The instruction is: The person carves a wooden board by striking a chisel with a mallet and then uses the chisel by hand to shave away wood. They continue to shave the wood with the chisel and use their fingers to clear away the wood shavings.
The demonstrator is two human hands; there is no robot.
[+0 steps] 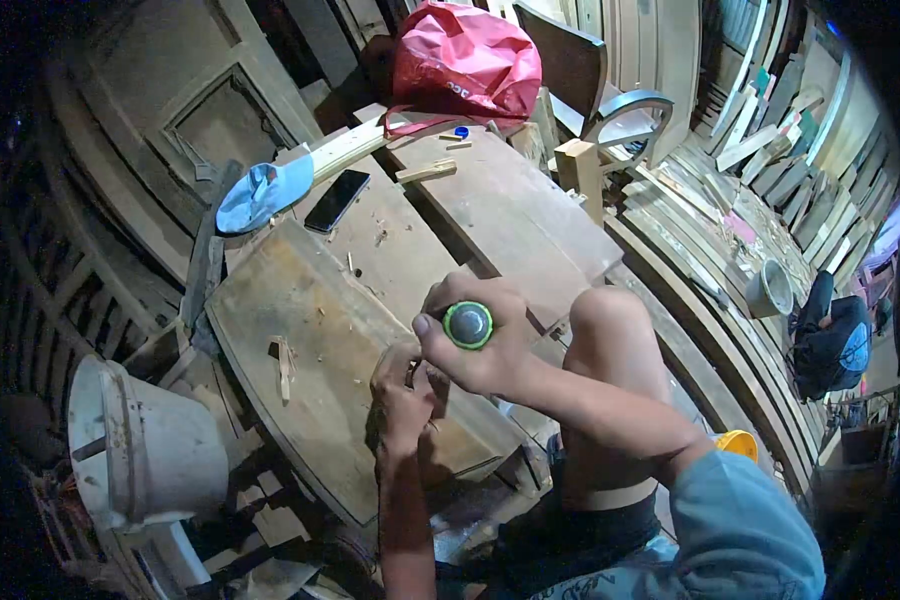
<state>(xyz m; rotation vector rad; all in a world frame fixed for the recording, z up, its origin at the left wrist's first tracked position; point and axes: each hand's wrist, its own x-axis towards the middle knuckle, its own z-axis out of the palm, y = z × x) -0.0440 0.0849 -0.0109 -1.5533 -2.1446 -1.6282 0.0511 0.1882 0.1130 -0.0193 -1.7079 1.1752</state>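
Wrapped around a round grey-and-green handle [469,326], my right hand [485,350] is closed. The handle points its butt end up at me, much like a screwdriver's, and its lower part is hidden beneath the hand. Just below and to the left, my left hand [402,395] rests against the wooden panel [310,300] with its fingers bent and pressed together. What those fingers hold, if anything, I cannot make out. A thin split of wood [285,370] lies on the panel left of my left hand.
Behind the panel lie a phone [337,201], a light blue cap [265,198], wood offcuts [426,171], a blue bottle cap [461,132] and a red bag [467,62]. A white bucket [150,445] stands at left. Stacked boards [710,250] fill the right side.
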